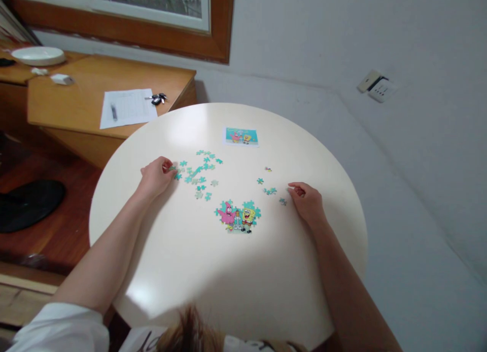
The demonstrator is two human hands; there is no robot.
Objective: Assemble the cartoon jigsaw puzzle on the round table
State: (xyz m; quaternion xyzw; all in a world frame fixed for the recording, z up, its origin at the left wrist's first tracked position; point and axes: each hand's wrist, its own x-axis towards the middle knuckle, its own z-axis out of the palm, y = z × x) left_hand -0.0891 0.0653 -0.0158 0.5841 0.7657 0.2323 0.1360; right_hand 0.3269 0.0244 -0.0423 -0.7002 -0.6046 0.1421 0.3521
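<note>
A partly joined cartoon jigsaw (239,215) lies in the middle of the round cream table (198,271). Several loose teal pieces (200,170) are scattered behind it. My left hand (157,176) rests at the left end of that scatter, fingers curled and pinching a teal piece. My right hand (306,200) lies on the table to the right, fingers curled, thumb and forefinger close together beside a few small pieces (271,190). Whether it holds one is unclear. A small reference picture (241,136) lies at the far side of the table.
A wooden desk (83,96) stands at the left with a sheet of paper (127,107), keys (158,98), a white plate (38,55) and small white items. A dark round base (28,202) sits on the wooden floor. A wall socket (378,85) is at the right.
</note>
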